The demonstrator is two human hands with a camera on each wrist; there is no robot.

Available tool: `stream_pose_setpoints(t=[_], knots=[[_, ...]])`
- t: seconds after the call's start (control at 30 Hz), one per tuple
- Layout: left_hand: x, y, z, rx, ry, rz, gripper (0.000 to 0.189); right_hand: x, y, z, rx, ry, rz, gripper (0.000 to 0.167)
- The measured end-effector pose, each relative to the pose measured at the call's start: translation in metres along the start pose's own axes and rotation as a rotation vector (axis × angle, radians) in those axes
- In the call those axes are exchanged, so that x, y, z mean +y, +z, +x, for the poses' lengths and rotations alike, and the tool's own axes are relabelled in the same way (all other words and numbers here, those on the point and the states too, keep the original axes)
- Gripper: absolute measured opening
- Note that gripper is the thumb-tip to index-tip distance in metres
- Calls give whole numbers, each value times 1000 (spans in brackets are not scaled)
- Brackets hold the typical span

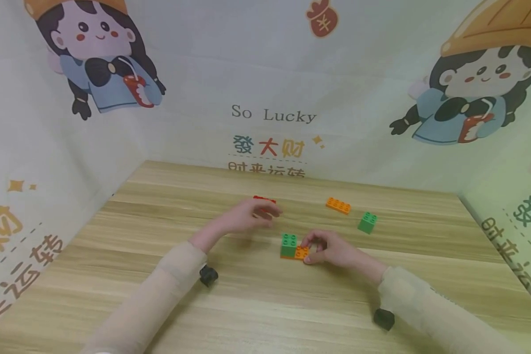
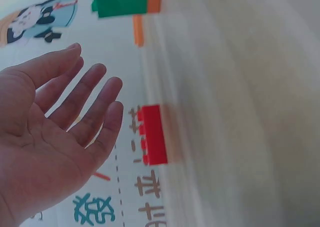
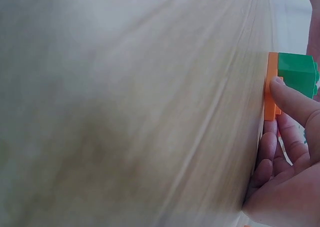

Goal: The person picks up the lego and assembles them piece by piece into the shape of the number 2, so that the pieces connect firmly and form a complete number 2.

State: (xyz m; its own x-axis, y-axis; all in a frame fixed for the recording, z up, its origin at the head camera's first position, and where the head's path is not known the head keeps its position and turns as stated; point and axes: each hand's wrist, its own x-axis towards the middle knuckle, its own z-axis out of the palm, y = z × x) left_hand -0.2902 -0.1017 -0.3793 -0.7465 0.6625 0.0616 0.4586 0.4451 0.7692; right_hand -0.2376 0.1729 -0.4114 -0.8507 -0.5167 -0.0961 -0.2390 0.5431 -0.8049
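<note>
In the head view, the left hand (image 1: 252, 215) hides part of the red brick (image 2: 155, 135) on the far side. The green block (image 1: 288, 246) covers the left half of the orange plate (image 1: 303, 252), and the right hand (image 1: 334, 248) obscures some of its right end. The 2 sleeves (image 1: 137, 305) run out of the picture on the near side; small marks on the right 1 are illegible. Each wrist view crops its own hand, and the left also crops the green block. In the right wrist view, the table (image 3: 125, 112) is blurred.
</note>
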Motion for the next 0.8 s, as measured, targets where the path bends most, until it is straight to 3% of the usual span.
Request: stream_pose_setpoints(t=[0.1,0.27,0.47,0.8], knots=[[0,-9,5,53,-3,16,41,2,0,1,3,8,-9,29],[-3,-20,13,132,-60,41,40,2,0,1,0,25,-8,29],[-15,-27,22,163,-115,25,40,2,0,1,-2,27,3,30],[-31,-34,28,210,-152,56,42,1,-1,2,-1,13,0,30]])
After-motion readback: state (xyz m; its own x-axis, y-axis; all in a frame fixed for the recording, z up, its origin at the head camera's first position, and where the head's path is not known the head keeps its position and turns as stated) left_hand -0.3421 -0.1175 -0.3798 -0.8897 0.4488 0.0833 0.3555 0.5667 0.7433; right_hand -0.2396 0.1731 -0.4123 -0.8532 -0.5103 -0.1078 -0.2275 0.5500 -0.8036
